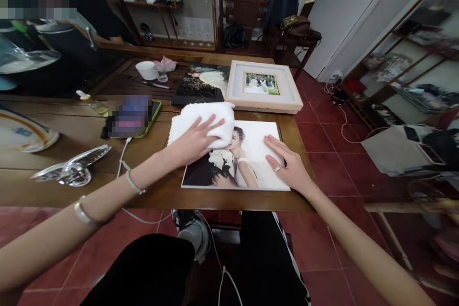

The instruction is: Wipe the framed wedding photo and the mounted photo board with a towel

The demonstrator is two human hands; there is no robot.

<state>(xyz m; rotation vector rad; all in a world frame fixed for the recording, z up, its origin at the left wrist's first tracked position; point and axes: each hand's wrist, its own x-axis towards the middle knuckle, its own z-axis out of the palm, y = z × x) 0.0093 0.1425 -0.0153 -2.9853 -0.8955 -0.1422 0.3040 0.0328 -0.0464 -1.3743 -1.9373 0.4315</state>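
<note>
A flat photo print [247,174] with white edges lies on the wooden table in front of me, showing a person in white beside a dark-clothed figure. Across its upper left part is spread a folded white towel [184,117]. My left hand [197,138] rests on that towel with fingers spread, pressing it down rather than gripping it. On the right side of the print lies my right hand [291,167], open, its fingertips on the white surface and a ring on one finger. The towel hides the print's upper left corner.
Behind the print sit a pale framed photo [234,81] and a dark photo panel [182,88]. To the left are a phone [131,117] with a white cable, a clear hair claw [75,167], a dropper bottle [93,104] and a white bowl [146,71]. Someone's arm shows at upper left.
</note>
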